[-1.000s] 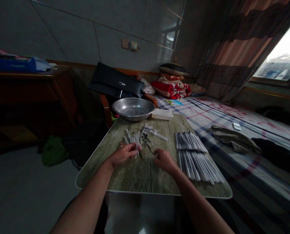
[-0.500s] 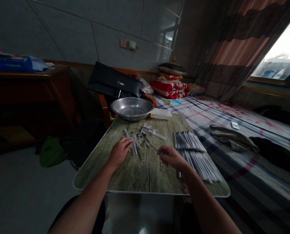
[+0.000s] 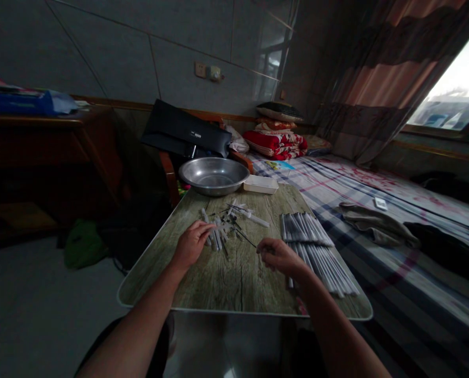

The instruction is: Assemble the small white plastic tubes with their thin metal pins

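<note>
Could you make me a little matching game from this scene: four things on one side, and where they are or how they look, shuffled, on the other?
Things
1. Basin
2. Right hand
3. Quilt
4. Grey sticks

Places and looks
A. Red and white, folded on the bed
B. In two rows on the table
C. Round and silvery
D. At one end of a thin dark rod

Pairs: 1-C, 2-D, 3-A, 4-B
</note>
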The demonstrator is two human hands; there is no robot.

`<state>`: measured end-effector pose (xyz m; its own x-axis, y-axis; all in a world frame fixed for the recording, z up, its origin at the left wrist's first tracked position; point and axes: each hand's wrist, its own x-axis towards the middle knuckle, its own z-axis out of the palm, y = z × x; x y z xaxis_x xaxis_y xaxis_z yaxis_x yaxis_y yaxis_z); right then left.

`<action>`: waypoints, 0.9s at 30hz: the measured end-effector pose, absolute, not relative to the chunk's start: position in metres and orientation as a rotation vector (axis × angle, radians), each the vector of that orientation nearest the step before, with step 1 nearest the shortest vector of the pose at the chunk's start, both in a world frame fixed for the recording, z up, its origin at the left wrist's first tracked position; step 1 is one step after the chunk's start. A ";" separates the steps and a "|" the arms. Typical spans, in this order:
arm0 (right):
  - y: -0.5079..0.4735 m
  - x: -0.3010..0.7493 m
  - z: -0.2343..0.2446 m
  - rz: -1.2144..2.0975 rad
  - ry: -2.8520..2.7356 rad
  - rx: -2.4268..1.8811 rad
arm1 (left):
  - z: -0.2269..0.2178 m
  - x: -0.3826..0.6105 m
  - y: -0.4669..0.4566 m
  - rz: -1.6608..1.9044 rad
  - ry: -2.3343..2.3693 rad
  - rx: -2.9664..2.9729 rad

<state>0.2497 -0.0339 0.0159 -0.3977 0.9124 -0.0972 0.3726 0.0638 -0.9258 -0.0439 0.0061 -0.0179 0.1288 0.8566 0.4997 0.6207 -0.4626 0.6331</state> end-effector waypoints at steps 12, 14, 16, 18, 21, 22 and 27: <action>-0.029 0.256 0.022 1.274 -1.778 -1.332 | -0.019 -0.044 0.004 1.160 1.540 2.259; -0.028 0.259 0.023 1.305 -1.707 -1.300 | -0.018 -0.043 0.004 1.157 1.533 2.257; -0.027 0.263 0.023 1.334 -1.645 -1.268 | -0.016 -0.043 0.003 1.163 1.536 2.247; -0.027 0.265 0.023 1.352 -1.609 -1.251 | -0.014 -0.043 0.003 1.171 1.538 2.242; -0.026 0.267 0.021 1.359 -1.599 -1.269 | -0.015 -0.043 0.004 1.169 1.545 2.250; -0.025 0.267 0.020 1.354 -1.607 -1.281 | -0.016 -0.043 0.004 1.163 1.547 2.258; -0.023 0.264 0.018 1.347 -1.629 -1.302 | -0.021 -0.041 0.005 1.130 1.527 2.318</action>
